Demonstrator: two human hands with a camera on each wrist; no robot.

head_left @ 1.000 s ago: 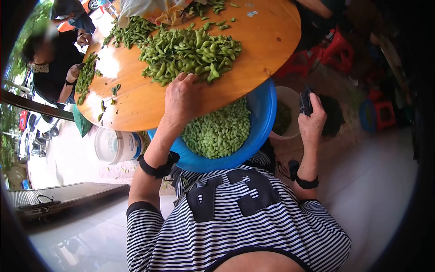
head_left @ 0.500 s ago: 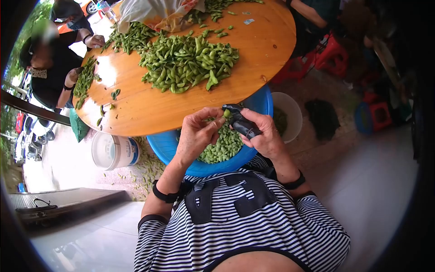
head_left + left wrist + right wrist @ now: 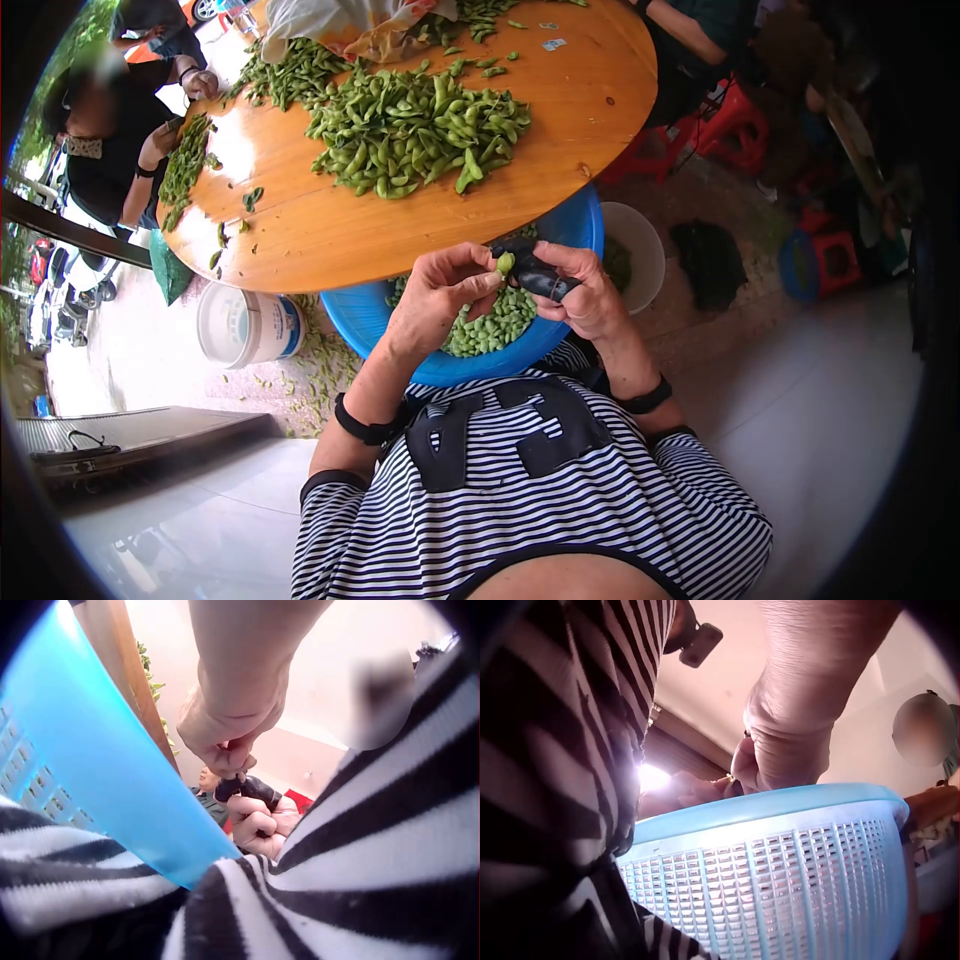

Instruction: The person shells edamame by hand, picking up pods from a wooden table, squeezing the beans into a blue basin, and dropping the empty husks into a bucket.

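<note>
Between thumb and fingers, my left hand [image 3: 432,297] pinches a green edamame pod [image 3: 506,263]. My right hand [image 3: 592,295] meets it from the other side, with black coverings [image 3: 545,280] over its curled thumb and finger, pressed at the pod's end. Both hands are over a blue plastic basket [image 3: 345,325] of shelled green beans [image 3: 490,328]. In the left wrist view, the left hand [image 3: 232,727] and the black-covered fingers [image 3: 259,791] come together above the basket's rim. The right wrist view shows the right hand [image 3: 787,742] behind the rim, its fingertips mostly hidden.
A round wooden table [image 3: 560,100] bears a heap of edamame pods [image 3: 415,130] and a cloth bag [image 3: 345,30]. One person [image 3: 110,150] sits at the left. A white bucket [image 3: 240,325] and another pale bucket [image 3: 640,260] flank the basket. Red stools [image 3: 735,130] stand at the right.
My left hand has come from the pod heap back over the basket with a pod. The right hand has swung in from the right to meet it. Over the last half second both barely move.
</note>
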